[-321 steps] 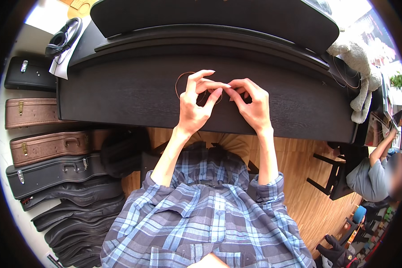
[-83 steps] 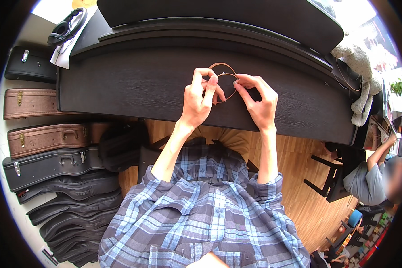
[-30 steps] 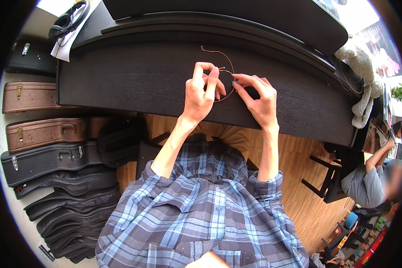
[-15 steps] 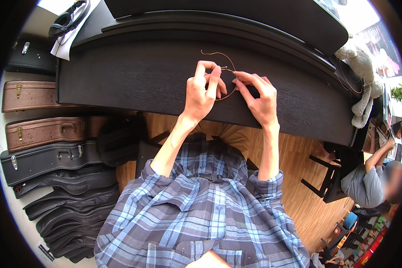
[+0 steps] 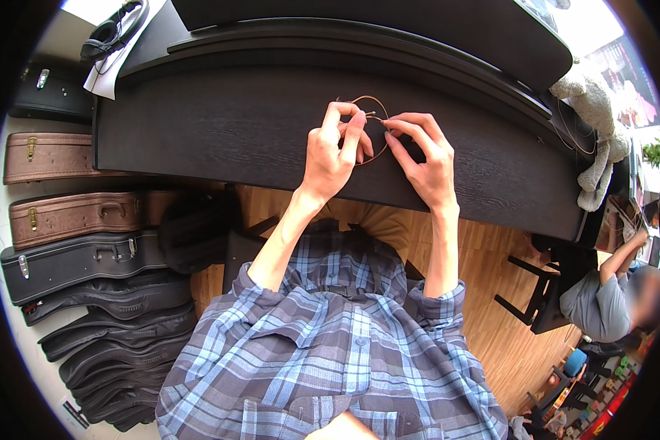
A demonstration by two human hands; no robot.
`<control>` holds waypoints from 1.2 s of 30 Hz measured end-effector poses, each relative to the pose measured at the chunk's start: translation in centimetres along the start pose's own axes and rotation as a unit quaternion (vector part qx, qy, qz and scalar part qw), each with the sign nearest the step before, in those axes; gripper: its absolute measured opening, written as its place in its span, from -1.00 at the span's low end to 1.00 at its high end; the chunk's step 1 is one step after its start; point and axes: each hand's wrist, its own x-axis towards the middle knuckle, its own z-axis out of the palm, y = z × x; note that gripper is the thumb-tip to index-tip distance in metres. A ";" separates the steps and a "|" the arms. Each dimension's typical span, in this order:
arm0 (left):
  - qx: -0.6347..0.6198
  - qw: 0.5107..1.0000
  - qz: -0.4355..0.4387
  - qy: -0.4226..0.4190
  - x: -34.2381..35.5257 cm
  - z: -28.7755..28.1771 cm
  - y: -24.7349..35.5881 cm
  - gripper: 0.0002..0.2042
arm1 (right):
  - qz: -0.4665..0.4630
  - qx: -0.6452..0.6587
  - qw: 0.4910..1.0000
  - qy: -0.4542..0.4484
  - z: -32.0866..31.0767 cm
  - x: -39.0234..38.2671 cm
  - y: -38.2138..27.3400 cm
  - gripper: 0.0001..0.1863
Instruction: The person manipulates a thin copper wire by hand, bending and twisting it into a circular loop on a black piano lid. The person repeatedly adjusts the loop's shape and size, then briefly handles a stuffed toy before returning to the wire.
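Observation:
A thin copper-coloured wire (image 5: 374, 97) is bent into loops between my two hands, above the black desk (image 5: 235, 139). My left hand (image 5: 330, 150) pinches the wire between thumb and forefinger, with the other fingers curled behind. Just beyond that thumb a short end with a small pale tip sticks out. On the opposite side of the loop, my right hand (image 5: 425, 158) has its thumb and forefinger closed on the wire. Part of the wire is hidden behind the left fingers.
A black raised panel (image 5: 374, 29) runs along the desk's back. Headphones (image 5: 110, 37) lie at the far left, a grey plush toy (image 5: 594, 103) at the right. Several instrument cases (image 5: 73, 220) line the floor at left. Another person (image 5: 601, 301) sits at right beside a black stool (image 5: 539, 293).
The wire's loose far end, which stretched out beyond my left hand, has curved inward into a rounder loop near the left fingers. Both hands stay nearly in place.

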 end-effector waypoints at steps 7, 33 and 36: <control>-0.006 1.000 -0.002 -0.009 0.0 -0.1 -0.2 -0.73 | -0.045 -0.033 0.998 0.020 0.2 0.2 0.2 -0.75; 0.119 0.990 0.074 -0.015 0.1 0.5 -0.9 -0.82 | 0.013 0.103 0.994 -0.026 0.1 -0.4 0.6 -0.70; 0.106 0.991 0.076 -0.017 0.0 0.5 -1.1 -0.81 | 0.002 0.056 0.998 -0.038 -0.3 -0.4 0.6 -0.76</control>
